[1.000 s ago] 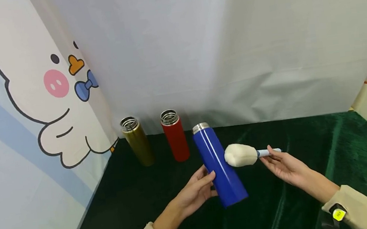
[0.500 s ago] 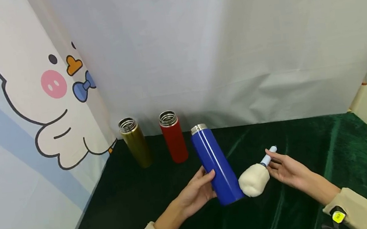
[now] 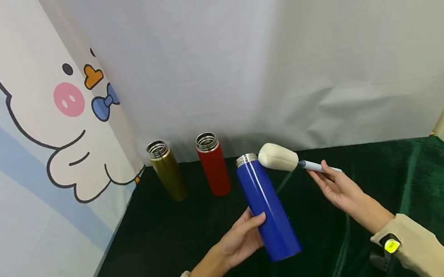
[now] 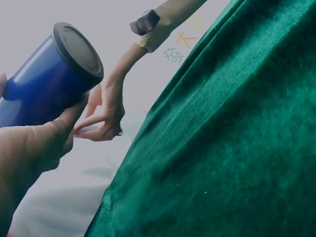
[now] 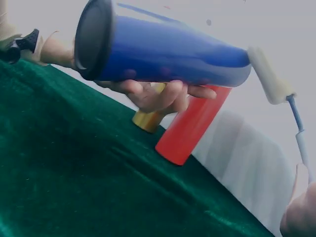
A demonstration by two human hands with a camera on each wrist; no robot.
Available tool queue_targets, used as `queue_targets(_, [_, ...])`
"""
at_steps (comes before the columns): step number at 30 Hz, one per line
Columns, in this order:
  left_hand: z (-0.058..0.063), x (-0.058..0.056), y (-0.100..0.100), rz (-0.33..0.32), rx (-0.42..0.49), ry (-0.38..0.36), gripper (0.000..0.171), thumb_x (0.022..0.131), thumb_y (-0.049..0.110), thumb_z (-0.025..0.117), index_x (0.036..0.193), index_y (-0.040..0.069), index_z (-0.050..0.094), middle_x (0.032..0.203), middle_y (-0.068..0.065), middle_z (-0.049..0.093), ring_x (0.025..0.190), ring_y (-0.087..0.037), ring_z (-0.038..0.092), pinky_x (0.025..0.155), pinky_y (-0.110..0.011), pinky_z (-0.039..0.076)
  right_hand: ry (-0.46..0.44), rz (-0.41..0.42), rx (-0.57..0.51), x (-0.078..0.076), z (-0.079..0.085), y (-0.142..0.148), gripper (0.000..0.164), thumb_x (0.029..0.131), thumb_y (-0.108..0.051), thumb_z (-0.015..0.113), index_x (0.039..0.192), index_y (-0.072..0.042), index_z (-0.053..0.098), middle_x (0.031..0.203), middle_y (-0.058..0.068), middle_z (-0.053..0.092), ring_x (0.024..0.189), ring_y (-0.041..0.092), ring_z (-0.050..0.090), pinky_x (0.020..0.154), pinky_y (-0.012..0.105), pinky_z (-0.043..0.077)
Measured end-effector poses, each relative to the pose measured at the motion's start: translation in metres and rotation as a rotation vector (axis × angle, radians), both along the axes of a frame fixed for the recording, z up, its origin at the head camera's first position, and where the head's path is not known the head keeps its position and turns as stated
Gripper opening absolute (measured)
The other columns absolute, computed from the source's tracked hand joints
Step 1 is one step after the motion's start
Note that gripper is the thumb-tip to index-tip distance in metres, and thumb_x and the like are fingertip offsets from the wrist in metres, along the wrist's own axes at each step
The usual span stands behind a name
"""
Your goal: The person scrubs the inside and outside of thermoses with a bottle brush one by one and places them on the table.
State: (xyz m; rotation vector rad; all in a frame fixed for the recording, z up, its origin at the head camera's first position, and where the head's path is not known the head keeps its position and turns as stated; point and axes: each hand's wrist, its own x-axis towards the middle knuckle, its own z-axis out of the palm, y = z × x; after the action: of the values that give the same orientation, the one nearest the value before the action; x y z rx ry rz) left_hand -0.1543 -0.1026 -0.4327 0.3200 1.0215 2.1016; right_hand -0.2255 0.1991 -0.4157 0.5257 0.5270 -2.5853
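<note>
A blue thermos bottle [image 3: 269,211] with a bare steel neck leans to the left in the head view, gripped around its body by my left hand [image 3: 239,241]. My right hand [image 3: 341,191] pinches the pale handle [image 3: 315,165] of a bottle brush. Its cream sponge head [image 3: 277,157] is right beside the bottle's mouth, overlapping the neck's edge in the head view. Seen from the right wrist, the bottle's dark base [image 5: 94,39] faces the camera and the left fingers [image 5: 173,96] wrap its underside. In the left wrist view the brush is mostly hidden.
A gold bottle [image 3: 168,174] and a red bottle [image 3: 214,169], both without lids, stand at the back left of the dark green velvet cloth [image 3: 375,185]. Behind them hangs a pale curtain [image 3: 278,59]. A cartoon-printed sheet [image 3: 25,179] covers the left side.
The sponge head has swung from low beside the bottle's base up to its mouth, and the handle's tilt has reversed. My left hand still holds the blue bottle, now slightly lower.
</note>
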Motion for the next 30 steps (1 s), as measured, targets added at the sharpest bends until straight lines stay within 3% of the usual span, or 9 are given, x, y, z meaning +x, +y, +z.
queue_targets(6, [-0.001,-0.004,-0.001,0.05,-0.064,0.07,0.066,0.109,0.033,0.047,0.162,0.02,0.011,0.156,-0.007,0.042,0.137,-0.022,0.049,0.115,-0.053,0.041,0.01,0.064,0.032,0.016,-0.008,0.005,0.07,0.105,-0.016,0.054,0.158,-0.033,0.011,0.112,0.012,0.061,0.098,0.024,0.072,0.109,0.02,0.046])
queue_targets(10, [-0.001,-0.008,-0.003,0.099,-0.066,0.063,0.062,0.11,0.032,0.041,0.162,0.022,0.01,0.16,-0.009,0.038,0.136,-0.022,0.052,0.107,-0.047,0.049,-0.003,0.118,0.079,0.029,-0.015,0.011,0.061,0.105,-0.018,0.055,0.15,-0.033,0.016,0.115,0.009,0.058,0.1,0.021,0.07,0.105,0.022,0.051])
queue_targets(14, [0.001,-0.01,-0.006,0.127,-0.06,0.05,0.061,0.11,0.029,0.04,0.162,0.024,0.01,0.16,-0.01,0.036,0.135,-0.022,0.052,0.109,-0.048,0.048,0.035,0.152,0.126,0.039,-0.019,0.022,0.036,0.106,-0.023,0.054,0.133,-0.029,0.031,0.117,0.003,0.054,0.1,0.014,0.066,0.097,0.02,0.055])
queue_targets(19, [0.007,-0.005,-0.013,0.192,-0.046,0.073,0.064,0.108,0.023,0.044,0.161,0.027,0.009,0.163,-0.012,0.03,0.143,-0.029,0.044,0.117,-0.06,0.037,0.188,0.171,0.224,0.046,-0.017,0.04,0.013,0.108,-0.025,0.05,0.12,-0.024,0.054,0.113,0.001,0.06,0.102,0.012,0.065,0.093,0.025,0.057])
queue_targets(22, [0.01,-0.001,-0.016,0.25,-0.042,0.077,0.071,0.105,0.017,0.05,0.16,0.03,0.007,0.165,-0.013,0.026,0.148,-0.033,0.037,0.119,-0.066,0.031,0.317,0.187,0.327,0.047,-0.014,0.047,0.019,0.109,-0.024,0.046,0.128,-0.024,0.048,0.115,-0.001,0.062,0.107,0.012,0.066,0.096,0.027,0.057])
queue_targets(27, [0.01,0.005,-0.016,0.338,-0.082,0.114,0.078,0.102,0.008,0.055,0.159,0.035,0.008,0.163,-0.012,0.028,0.149,-0.034,0.037,0.117,-0.067,0.032,0.459,0.182,0.48,0.048,-0.004,0.045,0.05,0.109,-0.021,0.046,0.151,-0.028,0.018,0.118,-0.002,0.06,0.112,0.012,0.068,0.097,0.032,0.058])
queue_targets(30, [0.008,0.005,-0.013,0.378,-0.109,0.16,0.079,0.101,0.005,0.056,0.157,0.036,0.012,0.16,-0.013,0.032,0.147,-0.033,0.041,0.115,-0.066,0.036,0.533,0.188,0.547,0.047,0.003,0.034,0.049,0.109,-0.019,0.047,0.15,-0.028,0.022,0.117,-0.002,0.061,0.112,0.011,0.069,0.096,0.034,0.059])
